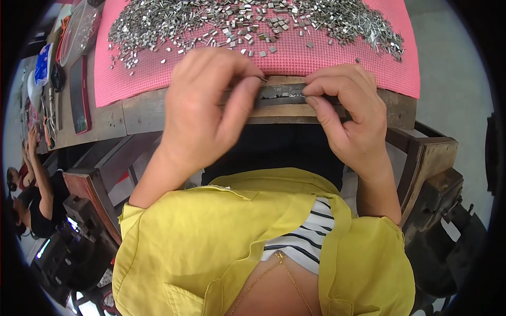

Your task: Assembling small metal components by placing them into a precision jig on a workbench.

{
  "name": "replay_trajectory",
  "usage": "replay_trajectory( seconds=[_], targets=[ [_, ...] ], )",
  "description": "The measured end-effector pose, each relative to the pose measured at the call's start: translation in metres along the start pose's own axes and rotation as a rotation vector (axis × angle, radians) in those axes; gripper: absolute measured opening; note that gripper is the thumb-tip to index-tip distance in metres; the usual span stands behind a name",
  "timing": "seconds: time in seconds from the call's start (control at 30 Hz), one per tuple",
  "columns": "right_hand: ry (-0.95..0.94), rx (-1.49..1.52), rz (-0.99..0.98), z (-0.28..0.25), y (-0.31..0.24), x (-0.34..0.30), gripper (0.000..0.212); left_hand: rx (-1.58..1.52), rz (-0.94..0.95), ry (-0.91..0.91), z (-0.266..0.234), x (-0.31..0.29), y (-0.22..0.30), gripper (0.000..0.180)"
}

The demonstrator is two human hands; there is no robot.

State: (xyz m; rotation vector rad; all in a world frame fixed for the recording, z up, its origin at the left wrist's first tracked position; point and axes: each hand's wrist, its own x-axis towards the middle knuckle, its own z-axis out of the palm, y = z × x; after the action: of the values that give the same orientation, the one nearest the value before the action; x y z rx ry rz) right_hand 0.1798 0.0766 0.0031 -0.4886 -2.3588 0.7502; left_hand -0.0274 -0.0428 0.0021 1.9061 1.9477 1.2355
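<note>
A dark grooved strip (282,96) lies along the wooden table's near edge, with small shiny metal bits in its groove. My left hand (203,100) is over the strip's left end, thumb and forefinger pinched together. A tiny thin tip shows at those fingertips, too small to name. At the strip's right part, my right hand (350,108) has its thumb and forefinger closed next to the shiny bits. Whatever it pinches is hidden by the fingers. Beyond both hands, a large heap of small metal pieces (232,26) is spread over a pink textured mat (137,84).
A phone in a red case (80,95) lies on the table (108,124) to the left, near pliers (50,126), a blue packet (43,66) and a clear plastic container (79,34). Dark machinery (443,231) stands at lower right. Another person (39,195) sits at far left.
</note>
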Motion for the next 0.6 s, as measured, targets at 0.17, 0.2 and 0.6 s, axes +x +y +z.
replay_trajectory(
  seconds=[0.17,0.2,0.6],
  targets=[
    [0.029,-0.023,-0.027,0.007,0.002,-0.002,0.020,-0.065,0.084,-0.032,0.017,0.003,0.008,0.014],
    [0.035,-0.029,-0.026,0.008,0.002,-0.002,0.020,-0.055,0.073,-0.022,0.021,0.002,0.009,0.014],
    [0.054,-0.055,-0.049,0.011,0.003,-0.003,0.019,0.198,0.177,0.001,0.028,0.001,0.016,0.017]
  ],
)
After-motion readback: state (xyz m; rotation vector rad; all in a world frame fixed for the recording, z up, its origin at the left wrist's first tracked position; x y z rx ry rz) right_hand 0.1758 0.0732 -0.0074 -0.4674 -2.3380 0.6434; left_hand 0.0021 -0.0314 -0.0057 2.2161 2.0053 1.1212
